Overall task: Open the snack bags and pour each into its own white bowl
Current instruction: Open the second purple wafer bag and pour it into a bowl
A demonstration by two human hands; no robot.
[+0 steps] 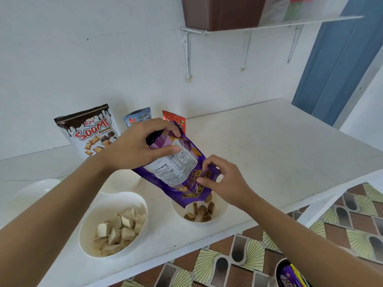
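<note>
A purple snack bag hangs upside down and tilted over a white bowl. Brown wafer pieces lie in that bowl and drop from the bag's mouth. My left hand grips the bag's upper end. My right hand pinches its lower edge near the opening. A second white bowl at the front left holds pale wafer pieces. Another white bowl sits behind it, partly hidden by my left arm.
A Soomi bag, a blue bag and a red bag stand against the wall. A further white bowl is at the far left. A wall shelf carries a brown tub. A bin with a purple wrapper sits on the patterned floor.
</note>
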